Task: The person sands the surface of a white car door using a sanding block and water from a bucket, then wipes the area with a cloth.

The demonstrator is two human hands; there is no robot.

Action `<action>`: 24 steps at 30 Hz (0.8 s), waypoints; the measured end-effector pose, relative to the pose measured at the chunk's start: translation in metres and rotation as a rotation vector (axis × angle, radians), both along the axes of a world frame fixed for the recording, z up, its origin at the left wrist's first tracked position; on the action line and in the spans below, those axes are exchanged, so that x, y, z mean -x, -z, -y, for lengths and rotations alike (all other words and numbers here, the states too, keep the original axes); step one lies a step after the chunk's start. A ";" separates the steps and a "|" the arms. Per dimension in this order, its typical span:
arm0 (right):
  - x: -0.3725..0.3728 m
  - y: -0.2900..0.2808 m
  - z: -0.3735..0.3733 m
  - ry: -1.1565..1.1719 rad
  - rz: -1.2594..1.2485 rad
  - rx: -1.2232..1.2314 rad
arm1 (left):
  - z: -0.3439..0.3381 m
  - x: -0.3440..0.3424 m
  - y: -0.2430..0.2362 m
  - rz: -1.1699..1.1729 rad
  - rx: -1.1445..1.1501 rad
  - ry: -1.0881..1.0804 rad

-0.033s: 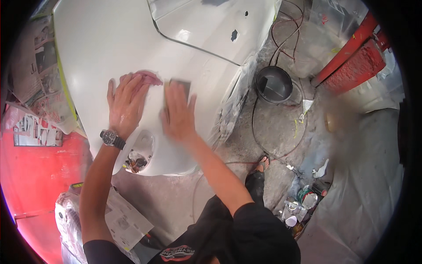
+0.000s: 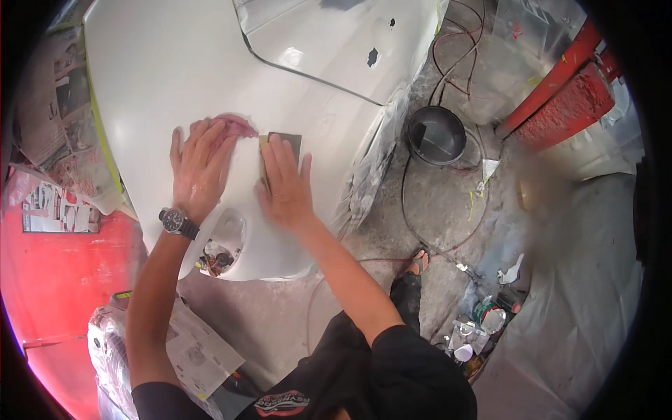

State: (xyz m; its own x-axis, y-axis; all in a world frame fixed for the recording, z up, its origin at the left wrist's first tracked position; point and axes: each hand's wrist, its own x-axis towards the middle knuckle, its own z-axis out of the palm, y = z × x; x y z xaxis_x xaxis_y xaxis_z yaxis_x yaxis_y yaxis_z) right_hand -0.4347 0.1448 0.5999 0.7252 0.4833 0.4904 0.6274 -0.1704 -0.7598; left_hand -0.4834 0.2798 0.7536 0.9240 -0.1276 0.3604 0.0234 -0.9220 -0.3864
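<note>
My left hand (image 2: 203, 168), with a dark watch at the wrist, rests on a crumpled pink cloth (image 2: 238, 124) on the white car panel (image 2: 161, 84). To its right, my right hand (image 2: 285, 183) presses a dark, flat sanding sheet or pad (image 2: 290, 138) against the same panel, thumb at its left edge. Below both hands, an oval recess (image 2: 224, 238) in the panel holds small fittings I cannot make out.
Newspaper masking (image 2: 49, 105) lines the left side, over a red panel (image 2: 77, 280). On the concrete floor at right are a black water bucket (image 2: 436, 126), looping hoses (image 2: 406, 210), a red metal post (image 2: 560, 98) and several cans and cups (image 2: 483, 322). My foot (image 2: 420, 262) shows below.
My right hand and the sanding sheet have shifted slightly down and left on the panel. My left hand and the cloth stay in place.
</note>
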 end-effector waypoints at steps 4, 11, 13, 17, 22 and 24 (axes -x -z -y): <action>-0.077 -0.016 -0.003 0.111 0.068 -0.091 | 0.005 -0.006 -0.002 -0.013 -0.021 0.021; -0.113 0.046 0.040 0.214 -0.065 -0.036 | 0.007 -0.006 -0.003 -0.037 -0.034 0.003; -0.106 0.027 0.016 0.212 -0.058 -0.142 | 0.008 -0.009 -0.003 -0.038 -0.037 0.012; -0.114 0.007 0.013 0.059 0.007 -0.126 | 0.005 -0.007 -0.002 -0.038 -0.059 -0.006; -0.130 0.042 0.035 0.239 -0.032 -0.074 | 0.004 -0.008 -0.003 -0.050 -0.063 0.007; -0.119 0.016 0.009 0.234 0.011 -0.226 | 0.008 -0.014 -0.004 -0.057 -0.055 0.017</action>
State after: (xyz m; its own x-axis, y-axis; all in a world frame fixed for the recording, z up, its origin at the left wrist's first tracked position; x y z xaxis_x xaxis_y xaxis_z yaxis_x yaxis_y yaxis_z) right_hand -0.3156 0.1360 0.5842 0.7980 0.1818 0.5746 0.5993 -0.1389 -0.7884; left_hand -0.4696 0.2715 0.7571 0.9405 -0.1615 0.2989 -0.0157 -0.8995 -0.4367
